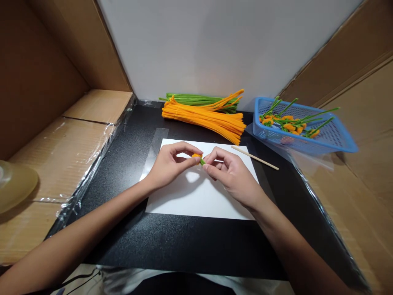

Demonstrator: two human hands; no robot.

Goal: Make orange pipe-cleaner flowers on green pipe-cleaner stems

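Over the white sheet (196, 200), my left hand (172, 162) pinches a small orange pipe cleaner piece (197, 155) between thumb and fingertips. My right hand (229, 172) has its thumb and index finger closed on a short green pipe cleaner (202, 162) that meets the orange piece. Both hands nearly touch at the fingertips. Most of the green piece is hidden by the right fingers. Just beyond the right hand lies a thin wooden stick (256, 157), partly on the sheet and partly on the black table.
Behind the sheet lie a bundle of orange pipe cleaners (202, 119) and a green bundle (196, 98). At the right, a blue basket (334, 141) holds several orange pieces with green stems. Cardboard walls flank the black table (184, 246). A yellowish rounded object (18, 184) stands far left.
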